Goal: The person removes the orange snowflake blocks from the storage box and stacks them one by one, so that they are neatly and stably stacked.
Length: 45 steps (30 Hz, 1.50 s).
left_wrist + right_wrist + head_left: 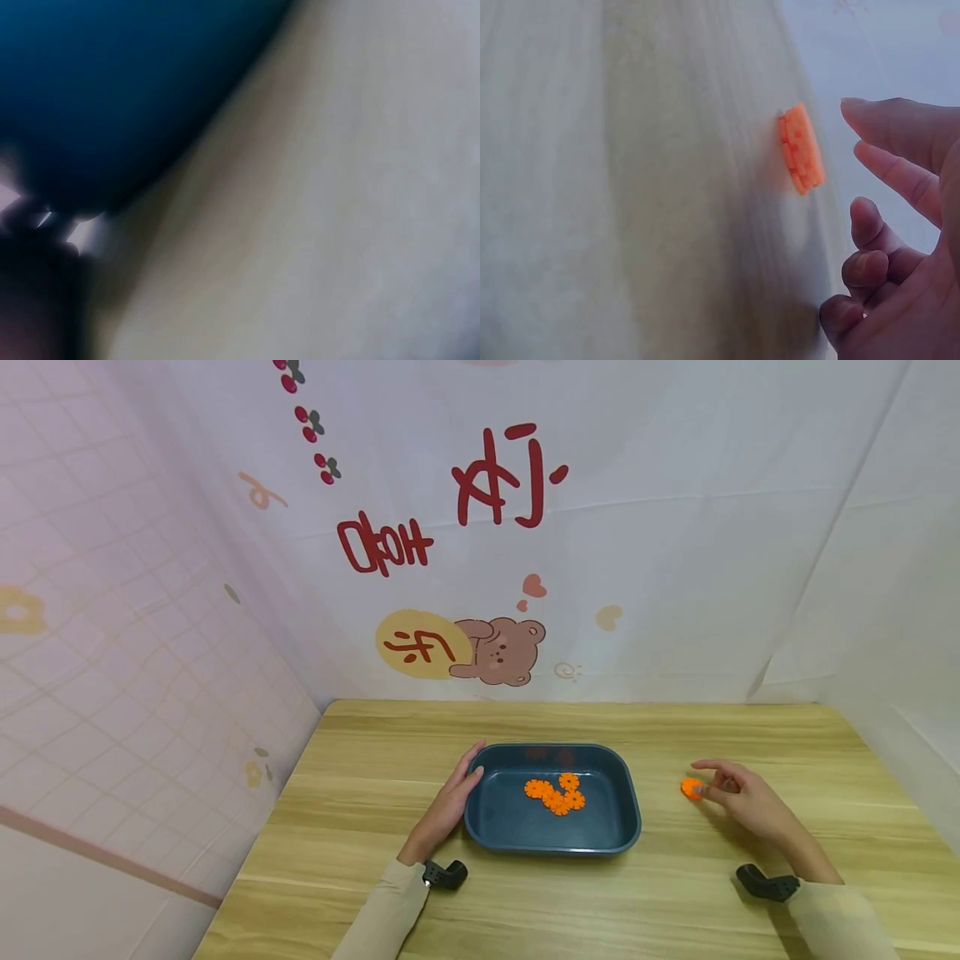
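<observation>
A dark blue rectangular tray (525,839) holds several orange notched plastic discs (557,803), some overlapping. At its left side, my left hand (447,803) holds the rim, thumb over the edge and fingers along the outer wall. In the left wrist view the tray (127,82) is a blurred blue shape; the fingers are hidden there. Right of the tray, a small stack of orange discs (802,150) is on the table. My right hand (746,797) is beside this stack, its thumb and index finger extended. A gap shows between fingertips and stack in the right wrist view.
The wood-grain table (360,777) ends at a white printed wall cloth (660,568) behind. Another cloth (112,652) hangs along the left. Black wrist mounts (767,883) stick out from both forearms above the table.
</observation>
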Motion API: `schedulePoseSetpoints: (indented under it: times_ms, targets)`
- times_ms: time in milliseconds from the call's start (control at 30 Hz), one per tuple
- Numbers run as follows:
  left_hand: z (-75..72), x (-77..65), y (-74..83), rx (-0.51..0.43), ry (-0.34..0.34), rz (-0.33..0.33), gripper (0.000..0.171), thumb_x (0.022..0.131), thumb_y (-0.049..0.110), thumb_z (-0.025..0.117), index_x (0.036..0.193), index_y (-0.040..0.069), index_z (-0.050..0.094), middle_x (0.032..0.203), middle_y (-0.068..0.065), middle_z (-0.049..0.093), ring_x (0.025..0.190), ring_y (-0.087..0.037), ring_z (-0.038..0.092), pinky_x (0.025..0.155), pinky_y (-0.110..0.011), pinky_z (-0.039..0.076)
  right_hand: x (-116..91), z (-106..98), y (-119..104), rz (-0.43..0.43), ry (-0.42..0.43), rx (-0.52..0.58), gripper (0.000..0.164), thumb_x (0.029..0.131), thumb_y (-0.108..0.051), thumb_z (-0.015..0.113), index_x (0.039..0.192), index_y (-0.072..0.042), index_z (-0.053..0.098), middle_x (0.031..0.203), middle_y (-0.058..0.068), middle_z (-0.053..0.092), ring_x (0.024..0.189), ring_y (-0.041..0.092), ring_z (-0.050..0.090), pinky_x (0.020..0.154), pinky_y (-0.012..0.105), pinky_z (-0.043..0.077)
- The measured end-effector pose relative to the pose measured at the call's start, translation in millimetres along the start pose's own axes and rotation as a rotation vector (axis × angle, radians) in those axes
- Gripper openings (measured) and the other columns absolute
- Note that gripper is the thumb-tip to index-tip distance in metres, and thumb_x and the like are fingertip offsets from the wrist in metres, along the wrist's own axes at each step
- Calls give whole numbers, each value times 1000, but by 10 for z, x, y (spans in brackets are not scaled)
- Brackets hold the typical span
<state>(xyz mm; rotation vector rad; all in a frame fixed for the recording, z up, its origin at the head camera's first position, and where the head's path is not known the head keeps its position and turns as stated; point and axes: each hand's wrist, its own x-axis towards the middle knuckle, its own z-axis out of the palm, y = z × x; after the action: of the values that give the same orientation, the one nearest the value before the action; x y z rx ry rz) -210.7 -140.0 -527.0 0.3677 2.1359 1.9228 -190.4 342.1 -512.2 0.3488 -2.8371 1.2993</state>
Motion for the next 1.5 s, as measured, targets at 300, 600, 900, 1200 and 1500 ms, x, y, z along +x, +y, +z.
schedulePoseSetpoints:
  times_ms: [300, 600, 900, 1200, 1500]
  targets:
    - [-2, -12, -2, -9, 0, -10, 53, 109, 34, 36, 159, 22, 23, 165, 4, 16, 152, -21, 8, 121, -54, 8, 86, -57, -181, -52, 5, 5, 38, 96, -15, 65, 131, -2, 59, 90, 7, 47, 62, 10, 38, 51, 27, 33]
    - [-10, -1, -7, 7, -9, -12, 52, 109, 34, 36, 159, 24, 23, 164, 6, 16, 152, -18, 8, 122, -52, 8, 275, -77, -402, -65, -26, -33, 41, 96, -23, 67, 134, -8, 59, 100, 9, 52, 72, 12, 47, 55, 26, 37]
    - [-21, 15, 33, 5, -31, -37, 53, 110, 30, 34, 160, 20, 18, 166, 2, 13, 152, -21, 6, 122, -51, 8, 540, -28, -780, -98, -100, -26, 41, 96, -29, 67, 133, -14, 59, 100, 6, 60, 84, 18, 59, 71, 26, 49]
    - [7, 9, 24, -6, 0, -3, 54, 108, 40, 38, 158, 24, 25, 164, 6, 18, 152, -19, 11, 121, -53, 9, 802, 118, -1170, -177, -189, 65, 31, 95, -17, 67, 126, -14, 61, 94, 6, 61, 74, 16, 59, 64, 28, 49]
    - [0, 26, -28, 3, 9, -8, 55, 108, 40, 36, 158, 23, 24, 163, 7, 19, 151, -19, 13, 122, -52, 11, 958, 331, -1468, -213, -312, 122, 29, 95, -11, 66, 124, -9, 63, 89, 8, 64, 65, 27, 56, 58, 31, 51]
